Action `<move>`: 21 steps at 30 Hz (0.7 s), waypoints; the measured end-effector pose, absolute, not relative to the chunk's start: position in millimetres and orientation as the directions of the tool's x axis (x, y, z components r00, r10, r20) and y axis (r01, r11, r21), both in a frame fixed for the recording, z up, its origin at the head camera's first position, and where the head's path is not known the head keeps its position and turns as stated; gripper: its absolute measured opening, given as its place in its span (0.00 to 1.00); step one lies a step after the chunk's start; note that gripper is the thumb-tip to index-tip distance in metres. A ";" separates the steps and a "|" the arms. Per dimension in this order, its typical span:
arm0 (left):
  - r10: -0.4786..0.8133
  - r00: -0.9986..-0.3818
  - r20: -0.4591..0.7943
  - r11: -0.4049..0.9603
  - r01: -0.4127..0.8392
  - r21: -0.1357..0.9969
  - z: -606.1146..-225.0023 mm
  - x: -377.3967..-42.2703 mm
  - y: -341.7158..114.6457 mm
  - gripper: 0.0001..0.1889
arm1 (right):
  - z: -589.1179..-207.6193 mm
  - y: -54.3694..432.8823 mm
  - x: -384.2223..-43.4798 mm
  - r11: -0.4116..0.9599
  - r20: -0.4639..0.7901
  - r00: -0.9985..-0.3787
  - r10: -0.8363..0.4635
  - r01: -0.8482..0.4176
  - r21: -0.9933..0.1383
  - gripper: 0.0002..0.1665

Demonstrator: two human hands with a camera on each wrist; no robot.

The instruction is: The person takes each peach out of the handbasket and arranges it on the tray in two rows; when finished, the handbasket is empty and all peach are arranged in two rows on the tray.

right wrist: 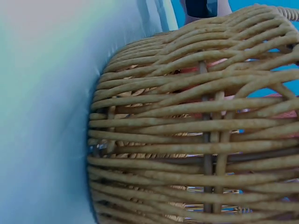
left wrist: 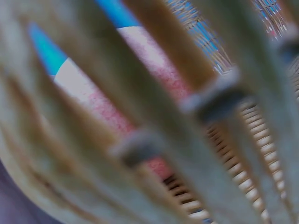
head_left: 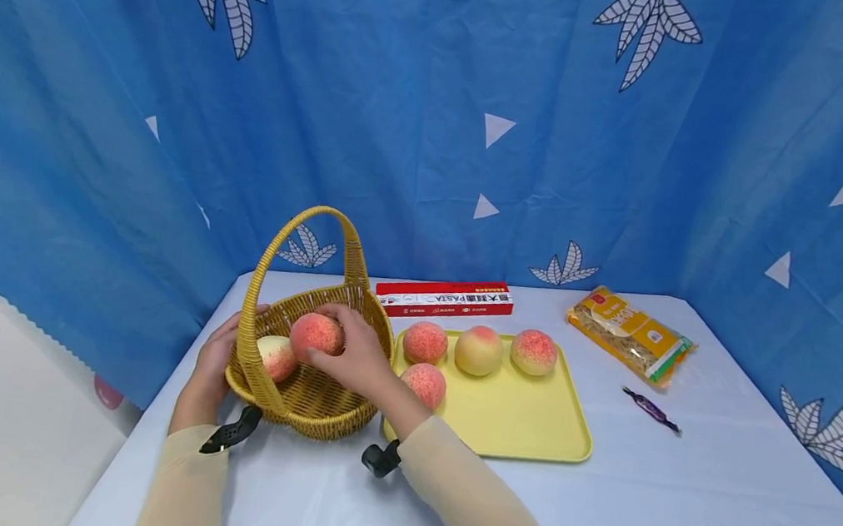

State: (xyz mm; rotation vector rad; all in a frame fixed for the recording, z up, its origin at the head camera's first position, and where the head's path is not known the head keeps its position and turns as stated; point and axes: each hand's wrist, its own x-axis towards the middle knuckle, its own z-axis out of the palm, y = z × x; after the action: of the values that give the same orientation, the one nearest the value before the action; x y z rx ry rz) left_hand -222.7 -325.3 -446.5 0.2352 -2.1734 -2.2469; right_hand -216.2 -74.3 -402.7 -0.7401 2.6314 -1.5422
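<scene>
In the head view a yellow-brown wicker basket [head_left: 328, 422] with a tall arched handle stands at the left of the table. My left hand [head_left: 213, 358] grips its left side at the rim, partly hidden behind the handle. Over the basket's inside, my right hand [head_left: 356, 356] holds a pink-red peach [head_left: 315, 337] between thumb and fingers. Beside it lies a paler peach [head_left: 275, 356] in the basket. Close up, the left wrist view shows the weave [left wrist: 187, 205], with a peach [left wrist: 154, 60] behind the gaps. The basket wall [right wrist: 187, 126] fills much of the right wrist view.
Several peaches [head_left: 478, 351] sit along the back and left of a yellow tray [head_left: 520, 422], right of the basket. Behind it lies a red pasta box [head_left: 444, 298]. Farther right are a yellow food packet [head_left: 629, 331] and a small purple-wrapped item [head_left: 651, 409]. A blue curtain [head_left: 433, 130] hangs behind.
</scene>
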 end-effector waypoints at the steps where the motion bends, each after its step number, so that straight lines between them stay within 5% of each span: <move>1: -0.109 -0.989 -0.100 -0.039 -0.096 0.995 -446.7 -222.6 -325.3 0.24 | -402.8 -72.9 -215.1 0.405 0.231 -0.885 -0.405 -0.400 -0.823 0.34; 21: -0.116 -0.988 -0.100 -0.085 -0.091 0.992 -445.0 -224.7 -322.9 0.24 | -408.8 -37.8 -190.0 0.333 0.293 -0.822 -0.488 -0.486 -0.808 0.34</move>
State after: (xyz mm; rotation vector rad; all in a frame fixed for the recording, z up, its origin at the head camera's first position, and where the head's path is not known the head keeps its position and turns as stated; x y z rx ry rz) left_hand -224.7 -322.9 -445.0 0.2392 -2.1131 -2.2886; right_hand -190.0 -37.8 -408.8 -0.9360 2.5633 -1.5531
